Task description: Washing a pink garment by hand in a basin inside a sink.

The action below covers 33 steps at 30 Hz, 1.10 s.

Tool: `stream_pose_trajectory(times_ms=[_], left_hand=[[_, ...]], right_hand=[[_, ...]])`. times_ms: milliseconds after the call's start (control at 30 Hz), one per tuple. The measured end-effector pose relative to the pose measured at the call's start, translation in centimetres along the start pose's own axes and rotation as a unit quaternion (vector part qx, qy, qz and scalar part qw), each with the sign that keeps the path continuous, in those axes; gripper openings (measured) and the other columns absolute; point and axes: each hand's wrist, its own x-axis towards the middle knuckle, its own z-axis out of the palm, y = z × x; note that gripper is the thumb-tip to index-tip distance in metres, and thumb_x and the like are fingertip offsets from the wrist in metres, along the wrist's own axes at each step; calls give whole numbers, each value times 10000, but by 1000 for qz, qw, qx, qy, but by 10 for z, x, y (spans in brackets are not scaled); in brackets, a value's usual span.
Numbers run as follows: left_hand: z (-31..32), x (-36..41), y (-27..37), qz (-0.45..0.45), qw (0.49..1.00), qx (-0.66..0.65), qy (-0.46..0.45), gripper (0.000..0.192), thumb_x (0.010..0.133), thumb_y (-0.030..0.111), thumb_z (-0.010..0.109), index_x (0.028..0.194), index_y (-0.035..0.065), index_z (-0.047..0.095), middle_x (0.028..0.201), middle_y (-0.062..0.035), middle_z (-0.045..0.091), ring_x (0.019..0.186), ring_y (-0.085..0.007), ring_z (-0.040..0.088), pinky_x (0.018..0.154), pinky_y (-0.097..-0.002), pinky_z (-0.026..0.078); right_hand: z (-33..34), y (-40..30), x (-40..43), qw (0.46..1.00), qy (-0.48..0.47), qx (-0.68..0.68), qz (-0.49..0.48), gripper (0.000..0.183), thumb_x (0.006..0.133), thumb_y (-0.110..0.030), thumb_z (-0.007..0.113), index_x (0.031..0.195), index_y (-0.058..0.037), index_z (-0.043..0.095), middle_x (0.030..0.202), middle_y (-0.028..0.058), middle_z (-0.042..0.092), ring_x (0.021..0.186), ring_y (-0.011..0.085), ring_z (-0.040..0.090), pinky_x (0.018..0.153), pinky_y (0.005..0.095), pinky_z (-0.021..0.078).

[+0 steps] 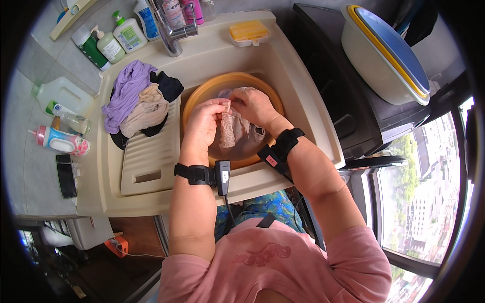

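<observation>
A light pink garment with lace trim [228, 132] hangs from my two hands over a round orange basin [195, 92], its lower part down at the cloudy water [212, 151]. My left hand [202, 121] pinches a narrow end of it between thumb and fingertips. Close beside, my right hand [253, 106] grips more of the same cloth, its fingers curled and partly hiding it. The basin sits inside the beige laundry sink [307, 110]. Left of it, on the ribbed washboard [151, 159], lie a purple garment [129, 91], a beige cloth [146, 113] and dark clothes [168, 86].
A chrome faucet [172, 34] rises behind the basin. Pump bottles [129, 34] line the back ledge, near a dish with yellow soap [248, 32]. Bottles [62, 140] and a dark phone [66, 176] lie at left. Nested basins [379, 57] stand on a black appliance [341, 94] at right.
</observation>
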Motion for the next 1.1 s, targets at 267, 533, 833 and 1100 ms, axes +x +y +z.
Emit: stream_pose_trajectory(times_ms=[267,533,833,1100], left_hand=[[-3,0,-1,13,999,-14,-48,205,740,-3,507,930,-40,573,823,-80,588,753,-169,557,729,-273,452],[9,-2,-1,97,995,13,-36,246,771,-11,498,1013,-15,542,819,-84,579,777,-157,556,745,-267,436],[9,-3,1,44,997,37,-51,269,818,50,497,1079,-12,517,877,-90,599,824,-152,568,768,-274,441],[4,-1,-5,4,985,168,-32,195,833,132,542,993,24,570,869,-44,612,798,-120,570,726,-249,432]], right_hand=[[0,-5,0,999,13,-44,18,142,760,-207,535,831,-122,625,800,95,618,807,289,575,705,400,455],[-3,-1,0,997,32,-34,60,132,746,-175,551,837,-106,618,826,100,616,828,296,574,714,392,459],[-9,11,2,985,74,148,46,100,785,-64,557,876,-39,591,760,73,606,728,188,584,664,296,463],[-10,3,3,976,51,203,65,104,797,-26,537,894,-24,575,783,67,588,727,134,561,676,265,462]])
